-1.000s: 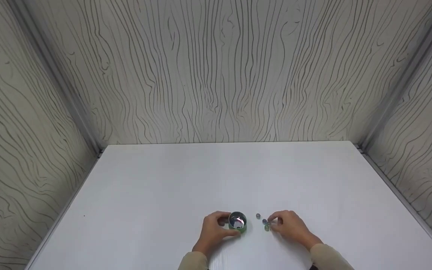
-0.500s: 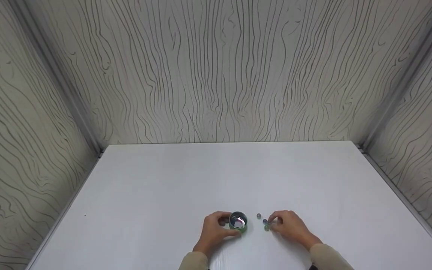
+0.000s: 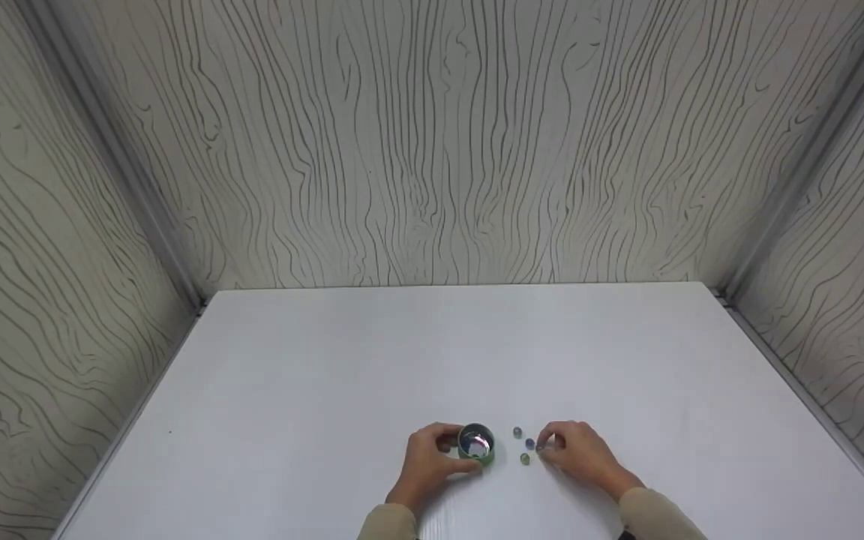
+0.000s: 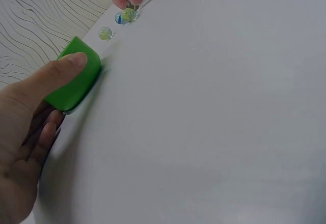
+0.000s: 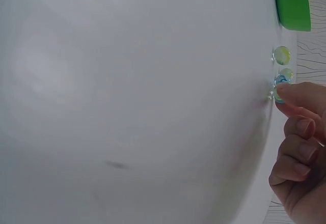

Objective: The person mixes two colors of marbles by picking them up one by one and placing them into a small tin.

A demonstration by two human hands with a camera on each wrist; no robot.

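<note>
My left hand (image 3: 427, 459) grips a small green cup (image 3: 476, 444) from its left side, thumb in front and fingers behind. The cup stands upright on the table with a shiny metallic inside; its smooth green outer wall fills the grip in the left wrist view. To the right of it, my right hand (image 3: 580, 452) pinches a clear glass marble (image 5: 278, 94) between thumb and index finger, low at the table, other fingers curled. Beside those fingertips lie a blue marble (image 3: 529, 444) and a yellow-green marble (image 3: 525, 458). A third loose marble (image 3: 517, 433) lies slightly farther back.
The white table (image 3: 312, 375) spreads out around both hands. Wood-grain-patterned panels (image 3: 432, 150) rise behind it and at both sides, with grey corner posts (image 3: 113, 157) between them.
The yellow-green marble has moved a little left, away from my right fingertips. My left hand and the cup stay in place, and my right hand has barely moved.
</note>
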